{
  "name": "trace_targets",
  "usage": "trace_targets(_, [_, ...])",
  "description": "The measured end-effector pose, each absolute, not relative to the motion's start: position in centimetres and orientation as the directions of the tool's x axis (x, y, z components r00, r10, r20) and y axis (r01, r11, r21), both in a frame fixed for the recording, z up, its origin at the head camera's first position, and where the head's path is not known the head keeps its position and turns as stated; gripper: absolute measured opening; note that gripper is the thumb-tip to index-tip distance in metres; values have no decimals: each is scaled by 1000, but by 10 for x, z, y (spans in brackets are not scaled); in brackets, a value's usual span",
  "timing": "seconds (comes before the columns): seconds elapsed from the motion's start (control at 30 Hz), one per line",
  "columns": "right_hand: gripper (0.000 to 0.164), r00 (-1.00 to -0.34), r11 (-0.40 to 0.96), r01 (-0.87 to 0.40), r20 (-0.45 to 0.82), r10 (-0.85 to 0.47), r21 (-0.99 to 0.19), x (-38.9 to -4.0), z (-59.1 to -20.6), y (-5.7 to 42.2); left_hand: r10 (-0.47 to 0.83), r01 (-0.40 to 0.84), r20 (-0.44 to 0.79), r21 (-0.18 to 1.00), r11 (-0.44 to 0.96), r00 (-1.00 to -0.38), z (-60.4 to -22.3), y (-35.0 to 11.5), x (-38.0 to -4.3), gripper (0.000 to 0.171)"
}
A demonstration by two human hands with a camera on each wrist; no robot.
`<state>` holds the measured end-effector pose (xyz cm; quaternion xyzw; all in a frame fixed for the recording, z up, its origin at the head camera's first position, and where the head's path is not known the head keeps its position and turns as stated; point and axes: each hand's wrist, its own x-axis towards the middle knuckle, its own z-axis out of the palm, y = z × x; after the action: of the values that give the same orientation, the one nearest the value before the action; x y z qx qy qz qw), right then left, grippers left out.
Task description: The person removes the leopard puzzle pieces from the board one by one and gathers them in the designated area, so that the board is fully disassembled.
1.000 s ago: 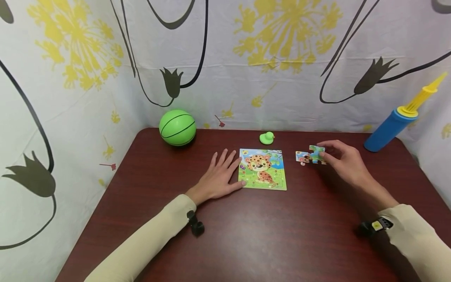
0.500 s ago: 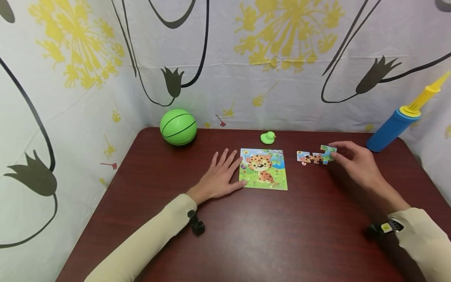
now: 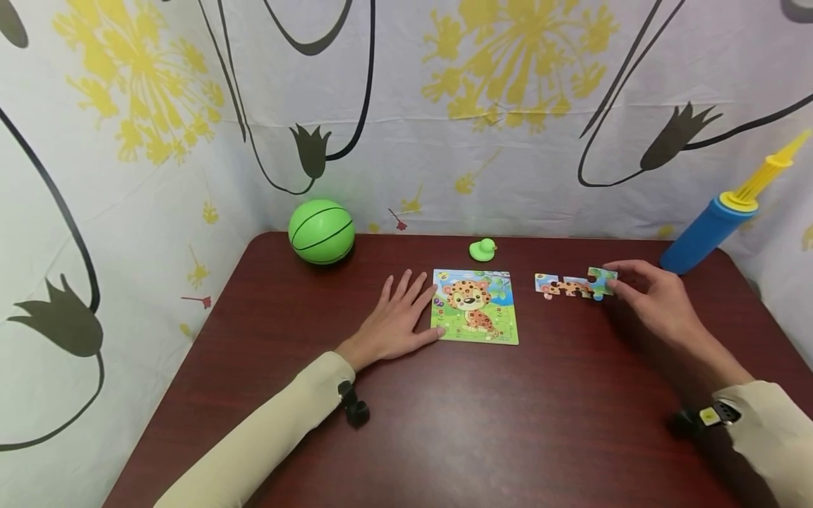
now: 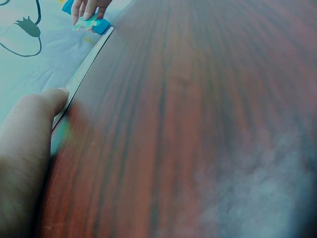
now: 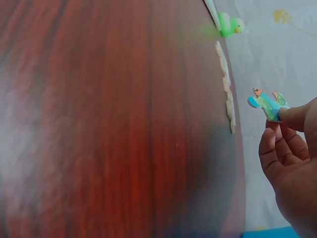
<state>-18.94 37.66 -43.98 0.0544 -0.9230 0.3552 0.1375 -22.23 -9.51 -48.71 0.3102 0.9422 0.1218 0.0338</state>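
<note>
My left hand (image 3: 395, 319) lies flat with spread fingers, its thumb and fingertips at the left edge of a square leopard puzzle board (image 3: 478, 300). In the left wrist view the thumb (image 4: 55, 100) rests along the board's edge (image 4: 89, 62). My right hand (image 3: 660, 300) pinches a jigsaw piece (image 3: 603, 281) with green and blue print between thumb and fingertips. The right wrist view shows this piece (image 5: 270, 107) tilted and raised above the tabletop. Left of it lie a jigsaw piece with a blue corner (image 3: 546, 282) and leopard-print pieces (image 3: 576, 286), partly overlapped by the held one.
Behind the board sits a green toy duck (image 3: 484, 250). A green ball (image 3: 321, 231) stands at the back left corner of the dark wooden table (image 3: 457, 423). At the back right leans a blue and yellow hand pump (image 3: 708, 229). A patterned cloth (image 3: 406, 127) hangs behind.
My right hand has moved right with the pinched jigsaw piece, uncovering more of the leopard-print pieces on the table. My left hand has stayed on the board's edge.
</note>
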Motion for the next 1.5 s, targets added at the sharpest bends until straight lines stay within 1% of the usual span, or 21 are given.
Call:
trace_targets(0.27, [31,-959,729,-202,282,-14,-654,-184,-441,385,594,577,16,261,774,-804,-488,-95,-223,95])
trace_targets(0.47, [31,-967,737,-182,254,-15,-651,-185,-441,388,593,577,16,259,775,-805,-488,-96,-223,95])
trace_targets(0.97, [33,-985,791,-146,163,-59,-594,-193,-443,395,595,581,19,248,776,-803,-489,-96,-223,95])
trace_targets(1.23, [31,-984,802,-163,157,-88,-575,-197,-445,401,598,586,24,240,774,-801,-489,-95,-223,95])
trace_targets(1.5, [31,-982,838,-170,164,-97,-519,-203,-449,406,595,581,19,247,776,-803,-488,-96,-222,94])
